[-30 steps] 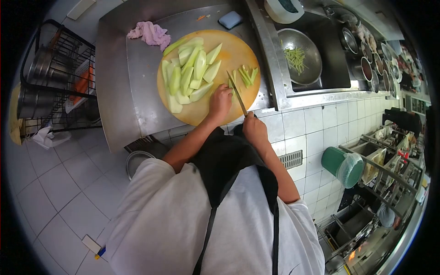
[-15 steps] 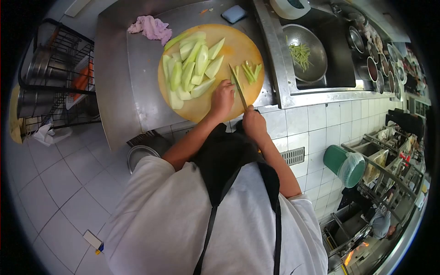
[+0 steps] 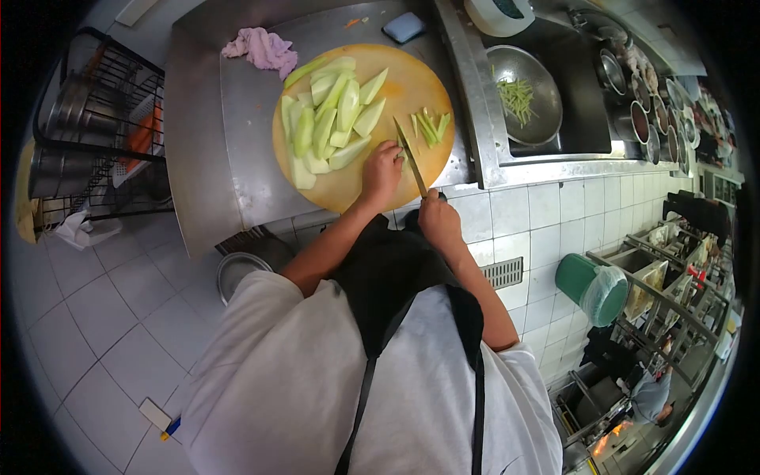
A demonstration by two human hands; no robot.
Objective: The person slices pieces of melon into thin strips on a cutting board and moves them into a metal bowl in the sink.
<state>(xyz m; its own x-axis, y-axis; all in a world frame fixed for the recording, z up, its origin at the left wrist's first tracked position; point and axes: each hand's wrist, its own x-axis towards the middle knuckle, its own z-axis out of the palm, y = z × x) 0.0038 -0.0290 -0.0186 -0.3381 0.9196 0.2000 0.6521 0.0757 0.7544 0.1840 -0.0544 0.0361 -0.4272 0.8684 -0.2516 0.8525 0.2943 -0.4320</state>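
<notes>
On a round cutting board (image 3: 324, 198), my right hand (image 3: 440, 223) is closed round the handle of a kitchen knife (image 3: 412, 158). Its blade points away from me and slants across the board. Just left of the blade, my left hand (image 3: 382, 172) is closed with bent fingertips on a small pale green vegetable piece (image 3: 401, 152), mostly hidden by the fingers. Several long, pale green vegetable wedges (image 3: 347, 103) are heaped on the board's left side. Thin cut strips (image 3: 429, 127) lie to the right of the blade.
A pink cloth (image 3: 261, 51) and a blue sponge (image 3: 404, 28) lie on the steel counter (image 3: 198, 134). To the right, a metal bowl (image 3: 546, 103) holding green strips sits in the sink. A wire rack (image 3: 103, 142) with pots stands left. Another person (image 3: 651, 396) is far right, near flames.
A thin strip that lay against the blade is now farther right, by the other cut strips. The blade stays beside my left fingertips, and both hands have barely moved.
</notes>
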